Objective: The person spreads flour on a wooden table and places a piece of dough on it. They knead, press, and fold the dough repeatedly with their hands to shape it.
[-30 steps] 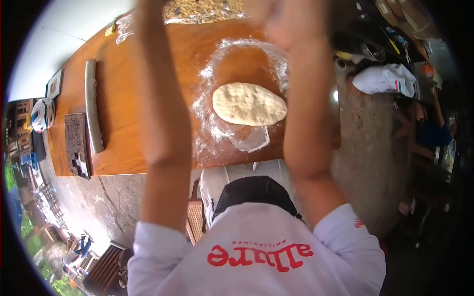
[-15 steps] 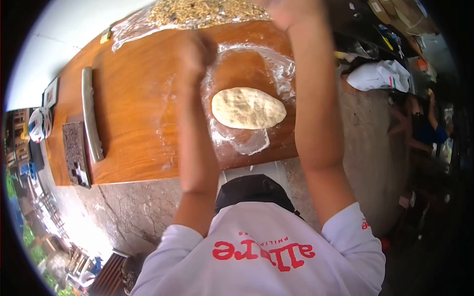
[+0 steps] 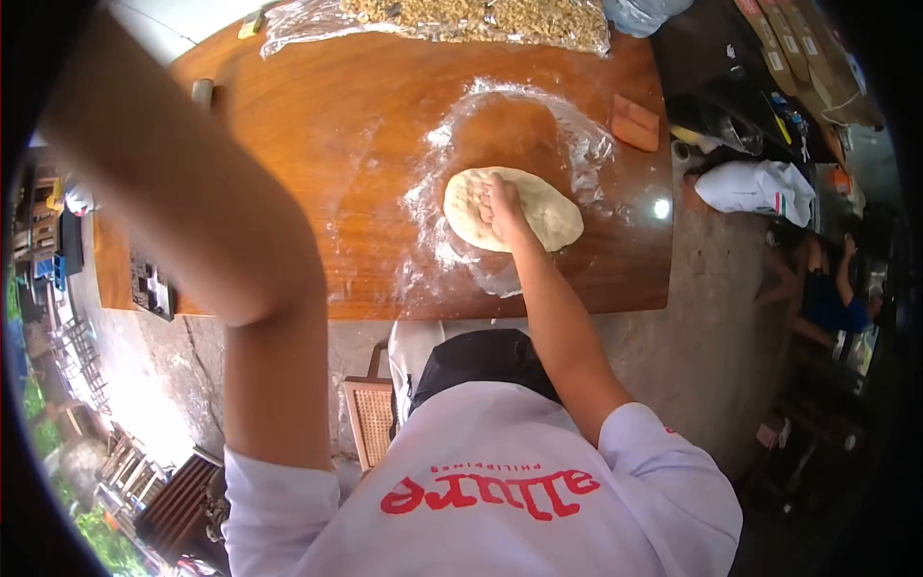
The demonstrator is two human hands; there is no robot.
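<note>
A flat oval of pale dough [image 3: 550,213] lies on a floured patch [image 3: 588,144] of the wooden table [image 3: 317,144]. My right hand [image 3: 500,204] is down on the middle of the dough, fingers curled, knuckles pressing into it. My left forearm [image 3: 183,183] is raised close to the camera at the left, and its hand lies beyond the frame edge.
An orange scraper [image 3: 635,122] lies right of the flour. A plastic-wrapped heap of grain [image 3: 452,17] sits at the table's far edge. A rolling pin's end [image 3: 202,91] and a dark patterned block [image 3: 152,288] are at the left. A white bag [image 3: 755,185] and a seated person [image 3: 827,288] are at the right.
Both hands were raised above the table. My right hand has come down onto the dough, and my left arm has swung up and out to the left.
</note>
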